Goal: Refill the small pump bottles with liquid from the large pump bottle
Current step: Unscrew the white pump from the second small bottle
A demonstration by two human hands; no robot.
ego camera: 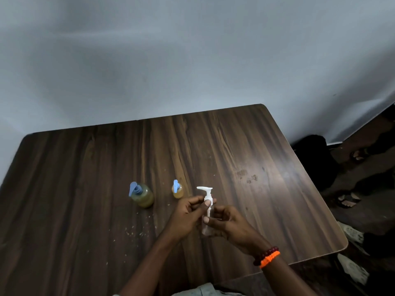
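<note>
2 hands meet near the table's front edge: our left hand pinches the white pump, our right hand grips the clear small bottle, likely to unscrew it; the large bottle waits beside

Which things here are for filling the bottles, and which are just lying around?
For the job: big bottle, small yellow bottle, clear bottle with white pump, left hand, right hand.
Lying about: crumbs, sandals.
</note>
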